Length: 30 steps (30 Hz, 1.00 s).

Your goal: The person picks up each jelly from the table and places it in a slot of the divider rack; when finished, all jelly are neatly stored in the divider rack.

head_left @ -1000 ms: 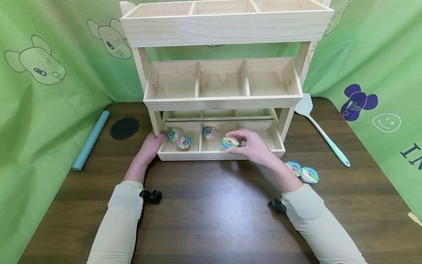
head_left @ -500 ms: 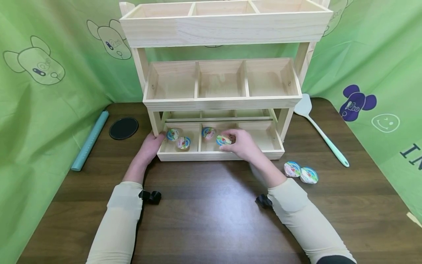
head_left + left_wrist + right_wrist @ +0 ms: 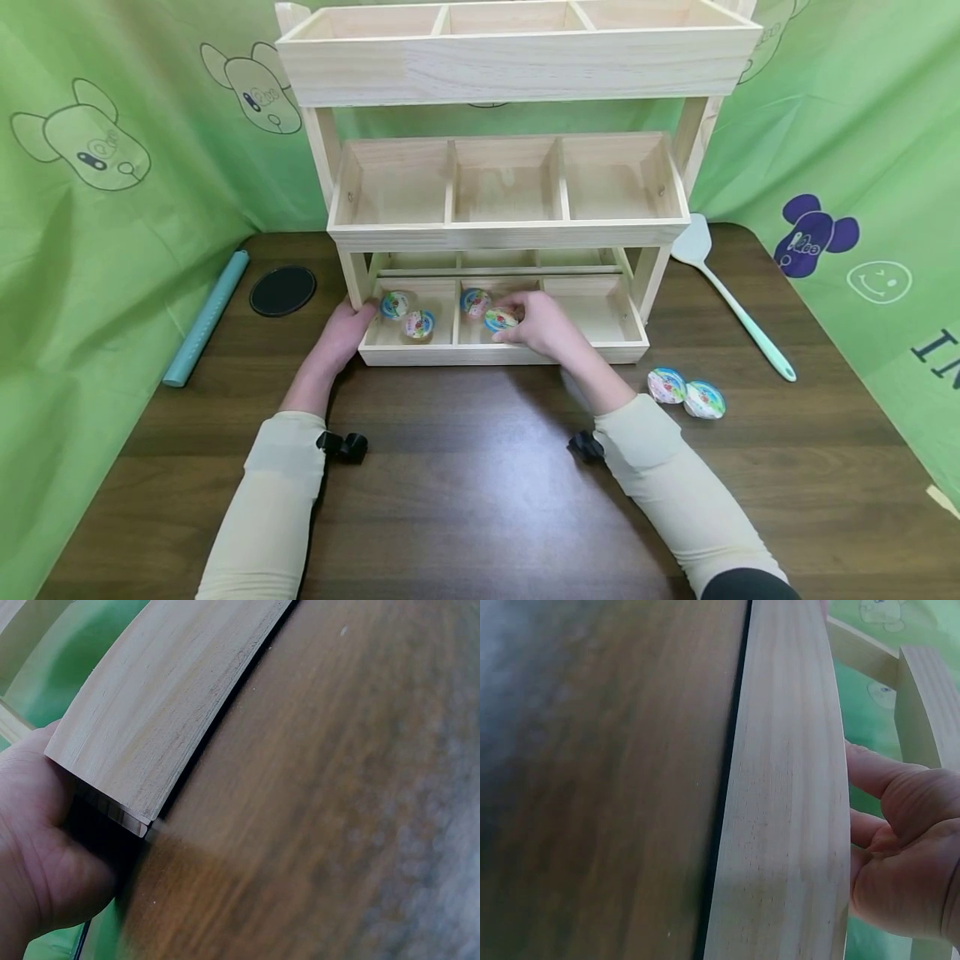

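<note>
In the head view, my right hand [image 3: 542, 323] pinches a jelly cup [image 3: 500, 320] with a printed lid, low in the middle compartment of the bottom tray [image 3: 480, 357]. Just to its left in that compartment sits another jelly cup [image 3: 475, 302]. Two more, a rear cup [image 3: 394, 304] and a front cup [image 3: 418, 324], lie in the left compartment. My left hand [image 3: 347, 327] grips the wooden shelf rack at its lower left, beside the tray's end; most of its fingers are hidden. In the right wrist view, the tray's front board hides the held cup.
Right of the rack, two jelly cups [image 3: 686, 393] lie side by side on the table [image 3: 480, 500]. A pale spatula [image 3: 738, 308] lies farther back. At left are a black disc [image 3: 282, 291] and a light-blue roll [image 3: 206, 321]. The middle tray [image 3: 506, 236] overhangs the bottom one.
My right hand has moved left and slightly down with the pinched jelly cup, closer to the other cup in the middle compartment. My left hand has stayed at the rack.
</note>
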Each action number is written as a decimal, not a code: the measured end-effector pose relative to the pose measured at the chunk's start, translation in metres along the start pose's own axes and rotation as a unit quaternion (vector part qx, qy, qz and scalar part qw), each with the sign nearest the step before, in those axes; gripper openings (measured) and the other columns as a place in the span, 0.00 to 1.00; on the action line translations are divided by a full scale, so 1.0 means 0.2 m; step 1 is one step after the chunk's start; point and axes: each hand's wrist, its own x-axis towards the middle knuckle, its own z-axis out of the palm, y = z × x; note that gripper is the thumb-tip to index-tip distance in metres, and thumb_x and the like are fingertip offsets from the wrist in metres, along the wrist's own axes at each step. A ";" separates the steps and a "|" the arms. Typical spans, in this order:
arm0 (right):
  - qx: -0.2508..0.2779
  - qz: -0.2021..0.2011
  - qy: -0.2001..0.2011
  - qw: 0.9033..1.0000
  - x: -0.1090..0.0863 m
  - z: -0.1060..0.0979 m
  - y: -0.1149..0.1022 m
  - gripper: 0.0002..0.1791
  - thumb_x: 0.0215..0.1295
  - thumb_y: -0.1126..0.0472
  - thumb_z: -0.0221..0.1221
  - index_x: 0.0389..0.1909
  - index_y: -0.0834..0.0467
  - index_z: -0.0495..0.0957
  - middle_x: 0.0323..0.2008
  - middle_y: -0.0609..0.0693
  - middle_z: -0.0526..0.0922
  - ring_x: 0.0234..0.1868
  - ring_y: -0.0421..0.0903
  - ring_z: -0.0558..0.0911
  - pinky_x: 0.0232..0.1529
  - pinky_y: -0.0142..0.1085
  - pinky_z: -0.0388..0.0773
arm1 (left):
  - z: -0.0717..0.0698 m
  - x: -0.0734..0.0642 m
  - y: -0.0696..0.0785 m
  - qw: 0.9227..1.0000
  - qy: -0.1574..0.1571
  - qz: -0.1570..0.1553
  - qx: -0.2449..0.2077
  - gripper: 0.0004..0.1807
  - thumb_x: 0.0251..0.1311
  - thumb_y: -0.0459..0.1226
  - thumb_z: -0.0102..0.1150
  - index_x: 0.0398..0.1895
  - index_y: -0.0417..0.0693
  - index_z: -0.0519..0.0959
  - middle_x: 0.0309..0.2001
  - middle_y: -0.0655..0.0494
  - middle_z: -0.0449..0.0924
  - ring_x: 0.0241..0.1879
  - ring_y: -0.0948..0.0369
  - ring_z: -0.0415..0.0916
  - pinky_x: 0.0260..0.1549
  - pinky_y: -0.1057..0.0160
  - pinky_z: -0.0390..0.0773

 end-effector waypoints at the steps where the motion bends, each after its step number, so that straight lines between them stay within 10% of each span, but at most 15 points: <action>1: -0.001 0.000 -0.001 1.000 0.01 0.00 0.00 0.31 0.53 0.61 0.76 0.60 0.63 0.80 0.46 0.59 0.84 0.45 0.53 0.80 0.52 0.46 0.76 | 0.00 0.00 0.00 1.000 0.001 0.000 0.001 0.36 0.77 0.45 0.40 0.78 0.32 0.48 0.67 0.30 0.65 0.62 0.43 0.70 0.63 0.46 0.69; 20: -0.038 0.001 -0.019 0.999 0.04 0.02 -0.02 0.31 0.54 0.62 0.75 0.60 0.65 0.79 0.51 0.61 0.83 0.51 0.56 0.80 0.57 0.47 0.75 | 0.00 0.01 -0.01 1.000 0.007 -0.003 0.005 0.36 0.77 0.45 0.40 0.78 0.31 0.48 0.67 0.30 0.65 0.62 0.43 0.70 0.63 0.47 0.70; 30: 0.043 -0.009 0.021 0.999 0.01 -0.04 0.01 0.35 0.53 0.59 0.76 0.62 0.63 0.76 0.57 0.61 0.81 0.58 0.57 0.78 0.62 0.49 0.73 | 0.00 0.01 0.00 1.000 0.010 -0.006 0.004 0.36 0.77 0.44 0.41 0.78 0.31 0.49 0.66 0.30 0.66 0.61 0.42 0.71 0.62 0.47 0.70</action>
